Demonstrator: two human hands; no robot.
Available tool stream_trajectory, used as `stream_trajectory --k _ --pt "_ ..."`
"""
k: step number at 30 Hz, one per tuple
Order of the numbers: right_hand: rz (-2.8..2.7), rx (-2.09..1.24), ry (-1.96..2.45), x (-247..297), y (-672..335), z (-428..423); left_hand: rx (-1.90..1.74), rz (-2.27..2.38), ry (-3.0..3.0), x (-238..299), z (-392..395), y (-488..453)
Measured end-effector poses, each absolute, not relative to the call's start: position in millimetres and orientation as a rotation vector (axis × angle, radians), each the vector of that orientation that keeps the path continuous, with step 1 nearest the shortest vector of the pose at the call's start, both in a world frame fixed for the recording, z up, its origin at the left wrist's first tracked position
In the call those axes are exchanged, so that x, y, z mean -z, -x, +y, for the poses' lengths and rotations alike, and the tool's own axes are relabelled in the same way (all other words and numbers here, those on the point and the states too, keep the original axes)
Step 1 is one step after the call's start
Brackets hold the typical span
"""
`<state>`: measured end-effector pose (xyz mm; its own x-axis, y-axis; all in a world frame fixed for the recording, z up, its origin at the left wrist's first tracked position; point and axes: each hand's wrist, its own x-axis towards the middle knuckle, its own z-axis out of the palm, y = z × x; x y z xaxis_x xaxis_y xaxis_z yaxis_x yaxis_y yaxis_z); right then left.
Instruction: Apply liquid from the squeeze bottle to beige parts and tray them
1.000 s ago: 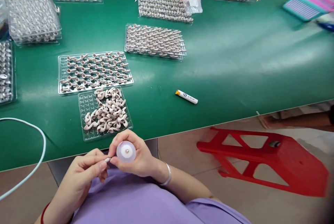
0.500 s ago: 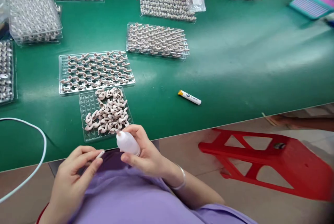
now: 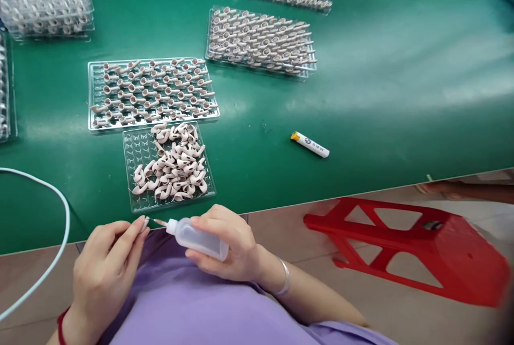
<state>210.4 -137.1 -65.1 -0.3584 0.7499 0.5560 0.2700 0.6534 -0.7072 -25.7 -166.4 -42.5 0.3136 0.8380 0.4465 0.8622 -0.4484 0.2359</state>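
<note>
My right hand [image 3: 228, 243] is wrapped round a small translucent squeeze bottle [image 3: 198, 238] lying on its side, its thin nozzle pointing left. The nozzle tip reaches a tiny pale part [image 3: 145, 223] pinched in the fingertips of my left hand [image 3: 106, 264]. Both hands are held over my lap, just below the edge of the green table [image 3: 361, 93]. Right above them a clear tray [image 3: 134, 173] holds a loose heap of pinkish pipe-shaped parts [image 3: 172, 165].
A tray of parts set in neat rows [image 3: 150, 93] lies behind the heap; more filled trays [image 3: 261, 39] stand farther back and at the left. A small white tube [image 3: 310, 144] lies on the table. A white cable [image 3: 48, 227] loops at left. A red stool [image 3: 405, 248] lies on the floor at right.
The bottle has tipped from upright to lying sideways, its nozzle now at the part in my left hand. The view has shifted down and left.
</note>
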Motion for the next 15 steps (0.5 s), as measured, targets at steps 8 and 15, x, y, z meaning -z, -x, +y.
stream_trajectory --k 8,15 --pt "-1.932 -0.629 0.804 66.0 -211.3 -138.1 0.799 -1.627 2.504 40.7 -166.0 21.7" --pt "-1.949 -0.635 0.816 65.6 -211.2 -138.6 0.795 -1.628 2.503 39.6 -165.2 20.2"
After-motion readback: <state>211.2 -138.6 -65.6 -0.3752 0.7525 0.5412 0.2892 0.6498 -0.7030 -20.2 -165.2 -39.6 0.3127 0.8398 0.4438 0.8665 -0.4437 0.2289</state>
